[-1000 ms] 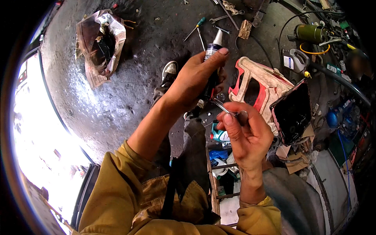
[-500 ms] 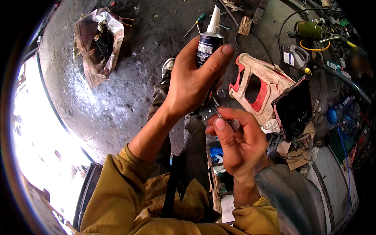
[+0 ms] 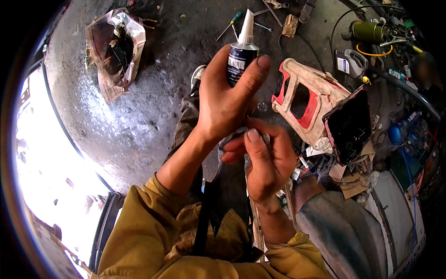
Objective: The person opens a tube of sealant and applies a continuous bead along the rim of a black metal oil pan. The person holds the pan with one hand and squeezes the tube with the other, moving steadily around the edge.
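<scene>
My left hand (image 3: 225, 93) is wrapped round a dark blue squeeze tube (image 3: 238, 63) with a silver shoulder and a long white nozzle (image 3: 247, 28). The tube stands nearly upright, nozzle away from me, its lower end hidden behind my fingers. Just below it, my right hand (image 3: 269, 162) is closed, thumb against curled fingers, close to the heel of the left. A small grey metal piece (image 3: 266, 138) shows slightly between the right fingers; most of it is covered, and I cannot tell whether it touches the tube.
A dirty cream-and-red plastic frame (image 3: 309, 100) stands to the right, with a black-coated tray (image 3: 348, 125) against it. Beyond lie a screwdriver (image 3: 236, 18), a wood block (image 3: 290, 25) and a grey bottle (image 3: 351, 63). A crumpled plastic sheet (image 3: 137, 39) lies far left.
My right hand has moved left and slightly up, in under the left hand. The thin metal rod seen in its fingers is now mostly hidden. The tube has shifted slightly left.
</scene>
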Demonstrator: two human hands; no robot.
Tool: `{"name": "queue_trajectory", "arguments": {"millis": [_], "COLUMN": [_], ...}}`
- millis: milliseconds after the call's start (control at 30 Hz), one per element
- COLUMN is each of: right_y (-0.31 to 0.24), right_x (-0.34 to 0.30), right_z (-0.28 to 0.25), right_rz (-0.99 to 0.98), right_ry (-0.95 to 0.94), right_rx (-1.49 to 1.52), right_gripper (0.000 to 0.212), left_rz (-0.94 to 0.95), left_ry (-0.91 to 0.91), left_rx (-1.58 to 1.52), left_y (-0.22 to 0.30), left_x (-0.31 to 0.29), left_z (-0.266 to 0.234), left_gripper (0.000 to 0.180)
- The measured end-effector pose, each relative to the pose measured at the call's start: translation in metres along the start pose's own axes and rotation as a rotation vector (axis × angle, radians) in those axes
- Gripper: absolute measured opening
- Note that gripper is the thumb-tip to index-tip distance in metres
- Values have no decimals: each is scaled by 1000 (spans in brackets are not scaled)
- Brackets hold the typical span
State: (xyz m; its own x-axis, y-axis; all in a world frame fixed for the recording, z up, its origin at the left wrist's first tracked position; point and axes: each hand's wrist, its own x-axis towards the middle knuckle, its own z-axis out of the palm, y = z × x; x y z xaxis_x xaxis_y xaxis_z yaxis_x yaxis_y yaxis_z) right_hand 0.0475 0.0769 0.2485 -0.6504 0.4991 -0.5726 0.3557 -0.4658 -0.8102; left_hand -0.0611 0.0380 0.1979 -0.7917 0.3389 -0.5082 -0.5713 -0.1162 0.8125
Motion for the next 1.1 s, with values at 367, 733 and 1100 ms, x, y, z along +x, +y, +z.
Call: {"name": "queue_trajectory", "arguments": {"millis": [367,733,1100], "right_y": [14,32,-10], "right_x": [9,-3,18], "right_z": [-17,-23,-61], "right_rz": [-77,-56,-460], "right_ry": [-17,-65,-136], "right_rx": [-276,-155,-615], "right_gripper": [26,25,15], "left_rz": [83,-149,-330], "left_ry": [-10,-63,-118], "left_rx": [172,-277,-38], "left_y": [-12,-16,-19], "left_x": [10,32,29], "left_z": [1,-16,-1], "left_gripper": [32,34,35]}}
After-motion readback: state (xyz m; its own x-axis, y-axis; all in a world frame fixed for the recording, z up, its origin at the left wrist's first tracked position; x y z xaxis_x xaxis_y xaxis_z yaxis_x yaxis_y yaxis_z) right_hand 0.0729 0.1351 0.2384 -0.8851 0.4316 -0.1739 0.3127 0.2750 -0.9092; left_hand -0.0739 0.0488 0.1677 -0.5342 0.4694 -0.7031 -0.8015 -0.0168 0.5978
